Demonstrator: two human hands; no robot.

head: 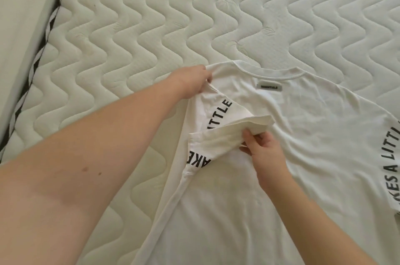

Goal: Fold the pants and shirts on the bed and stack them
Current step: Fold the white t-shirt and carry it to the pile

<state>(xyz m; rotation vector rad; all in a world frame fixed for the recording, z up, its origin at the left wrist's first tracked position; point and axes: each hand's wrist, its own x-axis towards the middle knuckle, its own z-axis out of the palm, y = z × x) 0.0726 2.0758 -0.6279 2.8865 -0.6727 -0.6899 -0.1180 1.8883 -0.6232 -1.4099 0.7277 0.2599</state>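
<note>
A white T-shirt [303, 134] lies back side up on the quilted mattress [151, 26], collar toward the far side, with a small grey label below the collar and black lettering on both sleeves. My left hand [190, 82] pinches the shirt's left shoulder edge. My right hand [262, 147] pinches the hem of the left sleeve [227, 132], which is folded over onto the shirt's back. The right sleeve lies flat at the frame's right edge.
The mattress edge with a black-and-white striped band [39, 59] runs down the left side, and a pale surface [21, 15] lies beyond it. The shirt's lower part runs out of the frame at the bottom.
</note>
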